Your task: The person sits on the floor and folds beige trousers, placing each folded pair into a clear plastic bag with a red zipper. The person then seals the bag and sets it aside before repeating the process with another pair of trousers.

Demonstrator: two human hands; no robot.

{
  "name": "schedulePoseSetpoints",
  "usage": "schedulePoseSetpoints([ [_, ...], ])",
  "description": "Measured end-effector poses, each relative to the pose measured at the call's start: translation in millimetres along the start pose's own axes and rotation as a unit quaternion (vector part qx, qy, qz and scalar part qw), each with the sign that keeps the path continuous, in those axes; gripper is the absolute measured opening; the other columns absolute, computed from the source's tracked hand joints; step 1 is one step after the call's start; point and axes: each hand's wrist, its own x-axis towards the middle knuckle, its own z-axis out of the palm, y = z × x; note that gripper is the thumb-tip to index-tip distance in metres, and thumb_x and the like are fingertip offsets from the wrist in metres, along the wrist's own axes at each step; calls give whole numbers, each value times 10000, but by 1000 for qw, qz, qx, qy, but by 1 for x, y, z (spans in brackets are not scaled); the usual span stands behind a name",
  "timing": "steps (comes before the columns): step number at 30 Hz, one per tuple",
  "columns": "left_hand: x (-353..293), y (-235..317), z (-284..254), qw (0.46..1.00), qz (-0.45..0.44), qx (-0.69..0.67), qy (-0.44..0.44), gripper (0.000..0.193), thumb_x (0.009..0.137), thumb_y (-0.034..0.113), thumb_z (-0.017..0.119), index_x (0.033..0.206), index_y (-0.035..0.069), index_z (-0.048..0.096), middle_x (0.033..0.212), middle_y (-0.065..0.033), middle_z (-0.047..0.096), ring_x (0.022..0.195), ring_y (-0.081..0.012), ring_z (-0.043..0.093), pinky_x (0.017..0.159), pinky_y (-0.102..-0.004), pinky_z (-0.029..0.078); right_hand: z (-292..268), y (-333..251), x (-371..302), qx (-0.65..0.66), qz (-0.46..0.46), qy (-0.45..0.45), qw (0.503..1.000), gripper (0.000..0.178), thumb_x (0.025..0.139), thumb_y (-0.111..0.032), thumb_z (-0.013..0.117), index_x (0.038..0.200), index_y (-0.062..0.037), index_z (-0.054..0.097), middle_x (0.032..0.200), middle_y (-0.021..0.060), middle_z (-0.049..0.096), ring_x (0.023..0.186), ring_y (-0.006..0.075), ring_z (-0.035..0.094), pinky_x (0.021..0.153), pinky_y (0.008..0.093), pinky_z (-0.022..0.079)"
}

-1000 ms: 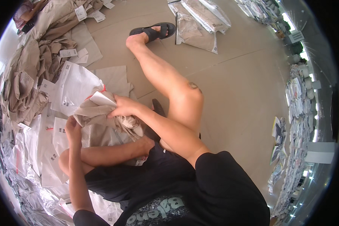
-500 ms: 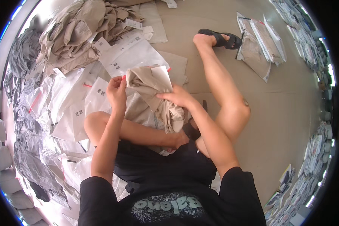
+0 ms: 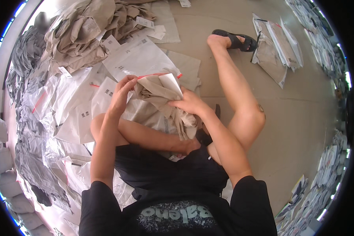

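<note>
Over my crossed shin, a folded beige garment [image 3: 155, 93] with loose folds hanging down is held by my right hand [image 3: 188, 103], thumb on top and fingers behind it. A white card [image 3: 170, 83] stands up at the garment's far right edge, just above that hand. My left hand [image 3: 123, 94] pinches one end of a red zip strip [image 3: 157, 74] that runs along the garment's far edge. The strip appears to belong to a clear plastic bag; how far the garment lies inside it I cannot tell. A flat frosted bag [image 3: 135, 55] lies just beyond.
A heap of beige garments [image 3: 82, 35] with paper tags rises at the far left, beside grey garments [image 3: 25, 59]. More plastic bags [image 3: 72, 102] spread to my left. Packed beige garments in bags [image 3: 273, 51] lie beyond my right foot. Stacked packs [image 3: 322, 169] line the right side.
The red strip now shows stretched along the garment's far edge. My left hand has shifted slightly, and the garment's top fold sits lower behind the strip. My right hand keeps its hold.
</note>
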Motion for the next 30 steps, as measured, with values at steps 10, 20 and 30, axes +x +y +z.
schedulePoseSetpoints([
  [10, 10, 0, 14, 964, 50, 232, 120, 155, 951, 94, 782, 1026, 39, 657, 844, -21, 688, 737, -115, 621, 705, -301, 508, 17, -12, -6, -42, 12, 18, 999, 960, 831, -372, 855, 1580, 43, 422, 1390, 277, 680, 1294, 390, 672, 1070, 433, 538],
  [20, -8, -5, 37, 764, 337, 515, 192, 130, 904, -11, 717, 1009, 61, 692, 835, -104, 688, 785, -318, 640, 691, -453, 523, 26, -25, -3, 40, 89, 47, 994, 1167, 804, -358, 881, 1669, 92, 240, 1254, 350, 719, 1149, 418, 744, 991, 458, 582],
  [30, -46, -42, 53, 744, 360, 509, 239, 183, 885, -41, 737, 1041, 55, 726, 853, -81, 699, 786, -283, 664, 686, -405, 540, 30, 25, 13, 168, 7, 43, 985, 1115, 789, -227, 905, 1704, -35, 297, 1416, 239, 694, 1185, 306, 726, 1004, 390, 571],
])
